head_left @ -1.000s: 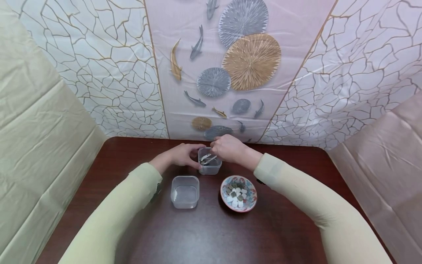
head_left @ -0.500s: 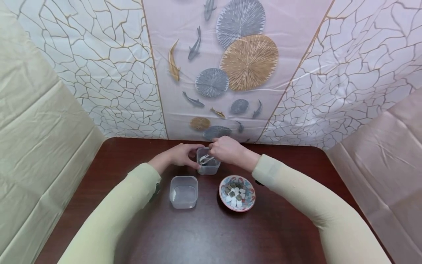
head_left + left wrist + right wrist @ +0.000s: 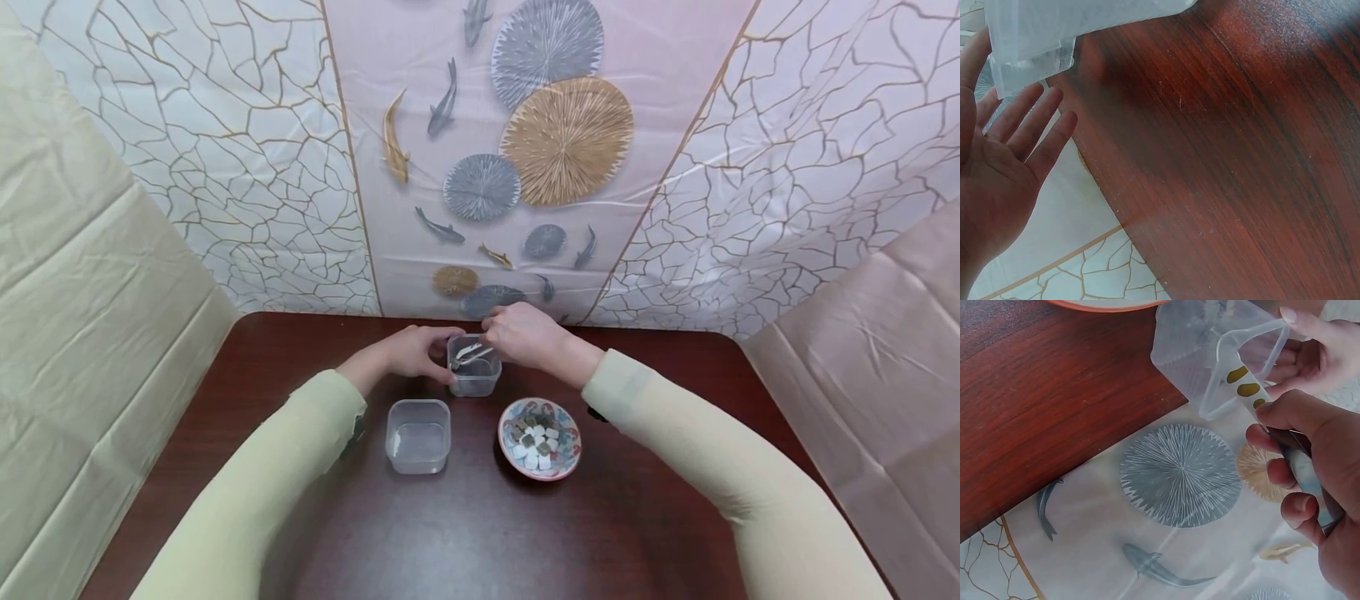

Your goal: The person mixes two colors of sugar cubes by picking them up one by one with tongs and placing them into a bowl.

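My left hand [image 3: 411,352] holds a clear square plastic container [image 3: 476,387] near the table's far edge, its thumb on the near side and its fingers round the far side. In the left wrist view the other fingers [image 3: 1051,147] stretch out past the container wall. With curled fingers my right hand [image 3: 527,335] grips a pair of small metal tongs [image 3: 1249,389], marked with gold ovals. Their arms slant down into this container, and a small dark bit shows by the tips. Whether the tips pinch it, I cannot tell.
A second clear container [image 3: 418,446] stands nearer to me, with a whitish patch inside. To its right is a patterned bowl [image 3: 573,447] with white and greenish-brown square pieces [image 3: 542,442]. A patterned cloth [image 3: 480,250] hangs behind the dark wooden table [image 3: 465,533].
My right hand has lifted a little and moved slightly right, with the tongs' arms shifting inside the container. The left hand keeps its hold; the bowl and second container have not moved.
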`<state>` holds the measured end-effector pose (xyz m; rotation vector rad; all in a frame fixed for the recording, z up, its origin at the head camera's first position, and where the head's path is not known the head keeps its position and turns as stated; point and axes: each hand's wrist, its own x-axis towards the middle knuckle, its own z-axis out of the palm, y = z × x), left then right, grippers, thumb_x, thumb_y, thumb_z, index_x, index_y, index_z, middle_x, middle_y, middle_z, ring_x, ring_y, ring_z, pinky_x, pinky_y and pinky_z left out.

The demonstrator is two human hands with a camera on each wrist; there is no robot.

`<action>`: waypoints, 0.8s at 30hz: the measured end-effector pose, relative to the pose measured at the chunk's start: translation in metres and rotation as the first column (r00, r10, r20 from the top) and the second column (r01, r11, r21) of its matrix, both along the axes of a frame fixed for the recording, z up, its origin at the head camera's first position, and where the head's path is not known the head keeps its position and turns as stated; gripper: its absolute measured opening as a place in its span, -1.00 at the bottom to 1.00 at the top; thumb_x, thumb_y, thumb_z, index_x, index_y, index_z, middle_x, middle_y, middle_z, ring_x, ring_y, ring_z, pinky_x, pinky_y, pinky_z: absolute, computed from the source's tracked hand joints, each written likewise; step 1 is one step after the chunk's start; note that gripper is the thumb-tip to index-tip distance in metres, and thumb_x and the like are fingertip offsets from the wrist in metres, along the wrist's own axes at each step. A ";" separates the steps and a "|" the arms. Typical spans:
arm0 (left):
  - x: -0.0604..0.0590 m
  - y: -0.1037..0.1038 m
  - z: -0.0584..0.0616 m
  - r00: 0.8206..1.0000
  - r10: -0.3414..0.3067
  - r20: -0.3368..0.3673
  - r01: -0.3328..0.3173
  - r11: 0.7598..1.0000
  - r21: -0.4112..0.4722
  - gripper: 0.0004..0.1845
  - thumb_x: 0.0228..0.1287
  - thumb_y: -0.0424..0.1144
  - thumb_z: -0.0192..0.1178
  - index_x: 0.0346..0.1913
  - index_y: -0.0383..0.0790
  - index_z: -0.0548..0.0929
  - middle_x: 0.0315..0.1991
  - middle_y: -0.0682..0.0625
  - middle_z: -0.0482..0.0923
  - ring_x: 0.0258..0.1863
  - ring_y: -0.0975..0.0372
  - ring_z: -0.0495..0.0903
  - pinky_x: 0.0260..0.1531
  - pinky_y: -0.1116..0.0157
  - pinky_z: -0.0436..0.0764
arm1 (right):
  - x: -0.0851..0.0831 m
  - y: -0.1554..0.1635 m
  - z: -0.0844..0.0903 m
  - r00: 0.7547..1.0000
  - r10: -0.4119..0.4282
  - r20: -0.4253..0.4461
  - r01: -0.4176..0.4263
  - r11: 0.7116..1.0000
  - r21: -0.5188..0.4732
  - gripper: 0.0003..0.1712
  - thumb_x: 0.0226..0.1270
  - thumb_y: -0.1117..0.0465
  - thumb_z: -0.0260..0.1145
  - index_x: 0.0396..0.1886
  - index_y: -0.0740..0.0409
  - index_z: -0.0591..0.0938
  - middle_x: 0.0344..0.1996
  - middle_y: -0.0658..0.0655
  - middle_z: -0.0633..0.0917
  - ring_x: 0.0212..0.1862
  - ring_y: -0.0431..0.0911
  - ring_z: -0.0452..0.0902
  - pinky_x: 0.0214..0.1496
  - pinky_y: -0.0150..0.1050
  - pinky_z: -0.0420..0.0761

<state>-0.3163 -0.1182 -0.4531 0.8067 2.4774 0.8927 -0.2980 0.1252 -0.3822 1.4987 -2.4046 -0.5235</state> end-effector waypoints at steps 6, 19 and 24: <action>0.000 0.000 0.000 1.000 -0.003 0.002 0.003 1.000 0.003 -0.07 0.25 -0.10 0.58 0.62 -0.15 0.36 0.34 -0.17 0.65 0.34 0.01 0.63 0.39 0.03 0.55 | 0.003 0.008 0.007 0.998 -0.015 0.064 0.019 0.998 -0.065 -0.88 0.23 0.34 0.49 -0.30 0.03 0.86 -0.35 0.01 0.76 -0.25 0.02 0.67 -0.35 -0.02 0.69; -0.003 -0.001 -0.004 1.000 -0.007 -0.007 0.007 1.000 0.013 -0.07 0.25 -0.08 0.58 0.63 -0.13 0.36 0.30 -0.18 0.67 0.34 -0.03 0.63 0.42 0.00 0.52 | 0.010 0.030 0.019 0.993 0.010 0.121 0.011 0.986 -0.167 -0.81 0.15 0.38 0.52 -0.26 0.05 0.83 -0.41 0.01 0.71 -0.29 0.05 0.64 -0.31 0.00 0.66; -0.002 -0.001 -0.004 1.000 -0.004 -0.006 0.004 1.000 0.018 -0.06 0.24 -0.09 0.59 0.63 -0.13 0.36 0.31 -0.19 0.67 0.34 -0.04 0.63 0.42 0.00 0.51 | 0.020 0.041 0.031 0.993 0.029 0.114 -0.005 0.978 -0.206 -0.76 0.14 0.37 0.50 -0.18 0.07 0.84 -0.34 0.01 0.75 -0.21 0.05 0.67 -0.28 -0.01 0.68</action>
